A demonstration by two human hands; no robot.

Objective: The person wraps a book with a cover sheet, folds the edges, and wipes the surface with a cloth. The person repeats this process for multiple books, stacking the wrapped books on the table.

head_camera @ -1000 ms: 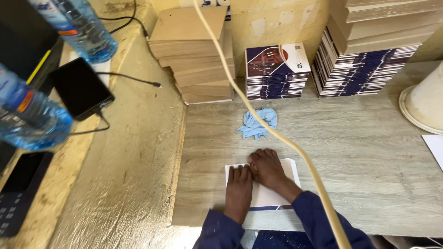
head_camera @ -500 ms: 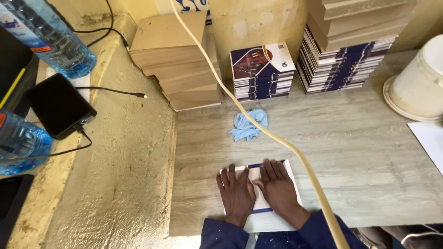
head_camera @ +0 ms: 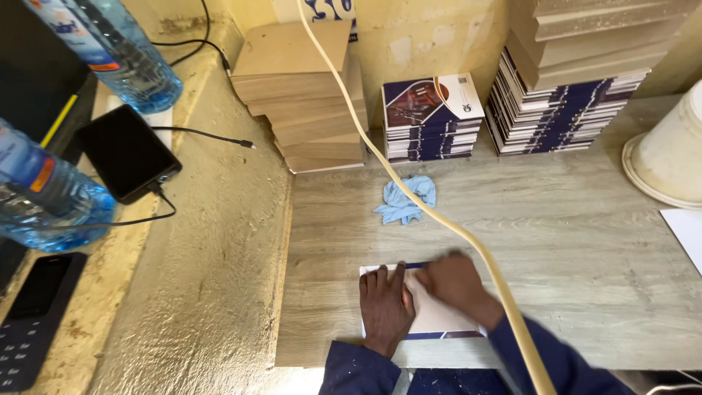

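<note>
A white printed sheet with a dark blue edge (head_camera: 439, 316) lies on the wooden table (head_camera: 585, 241) near its front edge. My left hand (head_camera: 386, 307) rests flat on the sheet's left part, fingers pointing away from me. My right hand (head_camera: 455, 284) presses on the sheet's upper middle, slightly blurred. Both sleeves are dark blue. A beige cable (head_camera: 409, 183) hangs across the view, passing over my right forearm.
A crumpled light blue cloth (head_camera: 404, 199) lies beyond the sheet. Stacks of booklets (head_camera: 431, 117), (head_camera: 563, 110) and brown boards (head_camera: 303, 95) stand at the back. A white bucket (head_camera: 669, 157) is at right. Water bottles (head_camera: 117, 51), (head_camera: 44, 197) and phones (head_camera: 124, 150), (head_camera: 29, 322) sit on the left ledge.
My right hand has slid up and right along the sheet's upper part. My left hand stays flat on the sheet. The view has shifted a little.
</note>
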